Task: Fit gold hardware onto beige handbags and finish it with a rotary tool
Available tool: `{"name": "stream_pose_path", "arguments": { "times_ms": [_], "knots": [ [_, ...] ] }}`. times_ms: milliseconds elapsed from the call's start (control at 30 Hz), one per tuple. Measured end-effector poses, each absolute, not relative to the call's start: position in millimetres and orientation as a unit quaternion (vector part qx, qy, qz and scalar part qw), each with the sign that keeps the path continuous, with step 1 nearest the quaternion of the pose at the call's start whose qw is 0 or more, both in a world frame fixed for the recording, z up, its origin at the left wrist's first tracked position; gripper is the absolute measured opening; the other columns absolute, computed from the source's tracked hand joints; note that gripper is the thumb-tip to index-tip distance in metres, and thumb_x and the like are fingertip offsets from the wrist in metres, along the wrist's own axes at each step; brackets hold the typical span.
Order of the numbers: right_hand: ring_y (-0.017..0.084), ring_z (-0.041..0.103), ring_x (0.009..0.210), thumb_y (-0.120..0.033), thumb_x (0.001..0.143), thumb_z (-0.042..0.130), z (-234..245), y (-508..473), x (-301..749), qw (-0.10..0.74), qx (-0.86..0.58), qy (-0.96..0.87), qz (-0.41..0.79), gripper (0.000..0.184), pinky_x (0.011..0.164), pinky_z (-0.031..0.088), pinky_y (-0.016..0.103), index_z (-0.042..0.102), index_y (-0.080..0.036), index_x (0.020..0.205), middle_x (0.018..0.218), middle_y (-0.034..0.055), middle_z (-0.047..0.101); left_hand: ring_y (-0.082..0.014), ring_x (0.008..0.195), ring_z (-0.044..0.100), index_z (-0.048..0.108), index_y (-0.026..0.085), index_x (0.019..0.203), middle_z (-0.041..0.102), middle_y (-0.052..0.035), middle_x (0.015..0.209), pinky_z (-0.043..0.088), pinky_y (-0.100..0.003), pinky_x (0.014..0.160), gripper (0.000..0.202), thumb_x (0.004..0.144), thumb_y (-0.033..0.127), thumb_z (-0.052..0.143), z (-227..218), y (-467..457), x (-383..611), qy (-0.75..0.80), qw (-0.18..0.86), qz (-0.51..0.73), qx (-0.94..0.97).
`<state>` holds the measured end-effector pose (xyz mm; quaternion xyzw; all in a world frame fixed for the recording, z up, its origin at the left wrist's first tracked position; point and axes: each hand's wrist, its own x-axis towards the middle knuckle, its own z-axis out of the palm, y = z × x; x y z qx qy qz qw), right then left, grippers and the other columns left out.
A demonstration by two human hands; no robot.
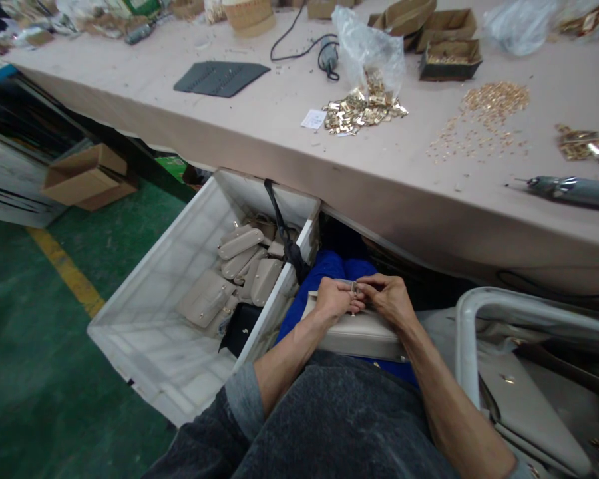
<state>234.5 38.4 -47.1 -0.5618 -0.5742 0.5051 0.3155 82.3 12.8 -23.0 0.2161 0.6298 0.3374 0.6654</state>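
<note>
A beige leather bag piece lies across my lap, on blue trousers. My left hand and my right hand meet above its top edge. Both hands pinch a small metal fitting between their fingertips. The fingers of each hand are curled in and closed. The fitting is tiny and partly hidden by the fingers.
A white plastic crate holding several beige bag parts stands at my left knee, with a black strap over its rim. The pink worktable carries gold hardware heaps, a plastic bag, cardboard trays, a black mat and a power tool. A white chair frame stands on the right.
</note>
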Motion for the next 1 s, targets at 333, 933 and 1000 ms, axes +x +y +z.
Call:
{"name": "stream_pose_path", "arguments": {
  "times_ms": [333,933,1000],
  "knots": [
    [0.025,0.072,0.08,-0.043,0.081,0.074,-48,36,234,0.321,-0.555,-0.606,0.471,0.026,0.075,0.054,0.036,0.083,-0.019,0.087,0.088,0.0089,0.078,-0.0129,0.05,0.068,0.077,0.004,0.076,0.072,-0.0084,0.064,0.057,-0.02,0.049,0.018,0.085,-0.005,0.065,-27,13,82,0.629,0.664,0.347,0.209],
    [0.023,0.071,0.079,-0.037,0.088,0.071,-57,36,237,0.322,-0.502,-0.662,0.454,0.021,0.074,0.053,0.035,0.084,-0.021,0.092,0.087,0.0078,0.076,-0.0144,0.053,0.069,0.075,0.005,0.074,0.072,-0.0103,0.067,0.058,-0.022,0.053,0.018,0.085,-0.003,0.063,-27,11,81,0.633,0.664,0.326,0.228],
    [0.023,0.071,0.08,-0.038,0.089,0.071,-57,37,238,0.318,-0.5,-0.663,0.458,0.021,0.075,0.054,0.035,0.084,-0.021,0.092,0.089,0.0079,0.076,-0.0147,0.054,0.069,0.075,0.004,0.075,0.072,-0.0107,0.068,0.058,-0.023,0.053,0.016,0.085,-0.003,0.064,-29,10,81,0.632,0.663,0.329,0.231]
  ]
}}
